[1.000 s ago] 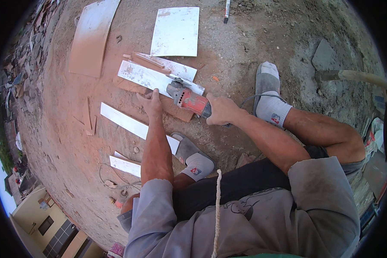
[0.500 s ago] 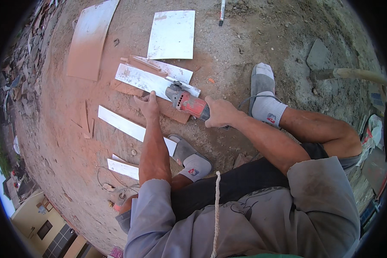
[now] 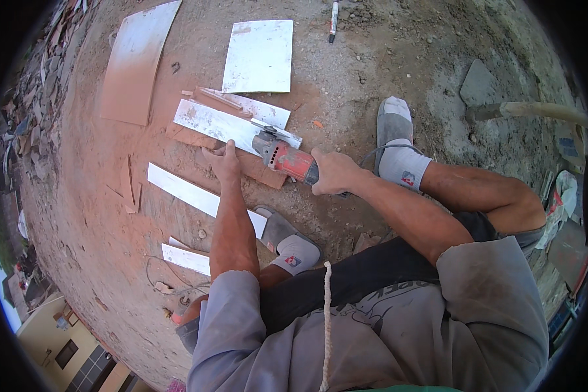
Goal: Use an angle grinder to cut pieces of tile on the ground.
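My right hand (image 3: 335,172) is wrapped round the rear body of a red and grey angle grinder (image 3: 287,160). Its disc end lies over the right part of a white tile strip (image 3: 209,123), where the exact contact is hard to make out. Along the strip's near edge, my left hand (image 3: 225,162) grips it, thumb on top and the other fingers partly hidden. Reddish-brown blocks (image 3: 262,171) sit under the strip. Just beyond it are another white tile piece (image 3: 271,112) and narrow brown offcuts (image 3: 217,103).
Larger tiles lie farther off, one square and white (image 3: 259,55), one dust-covered (image 3: 137,68). A marker pen (image 3: 333,26) is at the top. A long white strip (image 3: 193,191) reaches my left slipper (image 3: 277,232). A cord (image 3: 379,149) passes my right foot; a wooden-handled tool (image 3: 529,111) lies right.
The whole view has shifted slightly. Both hands, the grinder and the tile strip keep nearly the same places relative to each other.
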The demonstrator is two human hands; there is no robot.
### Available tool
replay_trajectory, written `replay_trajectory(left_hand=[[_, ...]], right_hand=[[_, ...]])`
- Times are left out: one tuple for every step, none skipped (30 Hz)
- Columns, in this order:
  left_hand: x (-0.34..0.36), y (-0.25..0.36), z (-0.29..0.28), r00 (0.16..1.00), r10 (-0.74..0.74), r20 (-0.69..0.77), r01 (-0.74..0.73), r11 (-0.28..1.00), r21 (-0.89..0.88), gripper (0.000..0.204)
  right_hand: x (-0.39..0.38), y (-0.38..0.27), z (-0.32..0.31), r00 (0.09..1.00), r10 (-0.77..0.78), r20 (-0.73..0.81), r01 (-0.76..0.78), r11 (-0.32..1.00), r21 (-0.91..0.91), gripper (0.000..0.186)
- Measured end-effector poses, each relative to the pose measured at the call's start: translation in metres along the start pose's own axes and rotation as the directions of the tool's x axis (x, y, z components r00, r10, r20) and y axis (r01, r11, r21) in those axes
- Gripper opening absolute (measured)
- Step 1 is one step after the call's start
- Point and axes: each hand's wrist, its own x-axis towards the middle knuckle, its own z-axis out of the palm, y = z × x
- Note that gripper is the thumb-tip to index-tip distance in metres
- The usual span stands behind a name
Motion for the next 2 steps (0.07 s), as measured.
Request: replay_trajectory(left_hand=[[-0.0014,0.0022,0.0016,1.0,0.004,0.002,-0.004,1.0,-0.01,0.1],[-0.0005,0.0023,0.0003,1.0,0.009,-0.001,-0.009,1.0,0.01,0.099]], right_hand=[[-0.0003,0.0018,0.0003,1.0,0.003,-0.001,-0.003,1.0,-0.005,0.069],[0.0003,0.0017,0.0004,1.0,0.0,-0.001,0.0,1.0,-0.011,0.07]])
